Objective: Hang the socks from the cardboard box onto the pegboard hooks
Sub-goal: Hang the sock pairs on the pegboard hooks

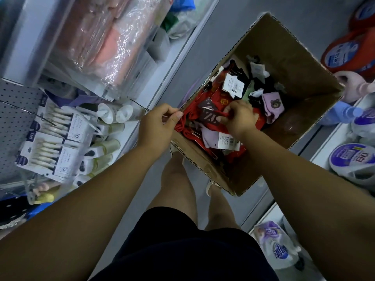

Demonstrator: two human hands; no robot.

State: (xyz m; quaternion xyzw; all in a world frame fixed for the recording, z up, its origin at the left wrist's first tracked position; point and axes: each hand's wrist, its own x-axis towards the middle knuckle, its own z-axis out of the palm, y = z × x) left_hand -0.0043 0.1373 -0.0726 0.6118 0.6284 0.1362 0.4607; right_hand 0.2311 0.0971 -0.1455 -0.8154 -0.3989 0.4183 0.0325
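Observation:
An open cardboard box (300, 63) stands on the floor ahead of me, filled with several socks in red, black, white and lilac. My left hand (156, 126) pinches red socks (187, 113) at the box's near-left rim. My right hand (239, 116) is inside the box, fingers curled on the dark card label (209, 116) of the same red socks. A lilac sock with a bear face (273, 105) lies just right of that hand. The grey pegboard (18, 118) with a bare wire hook (30, 113) is at the far left.
Boxed goods (50, 142) and small bottles (109, 122) hang or lie below the pegboard on the left. A shelf with plastic-wrapped packs (105, 37) runs above. Detergent tubs and pouches (349, 157) line the right shelves. My legs stand on the grey aisle floor (203, 37).

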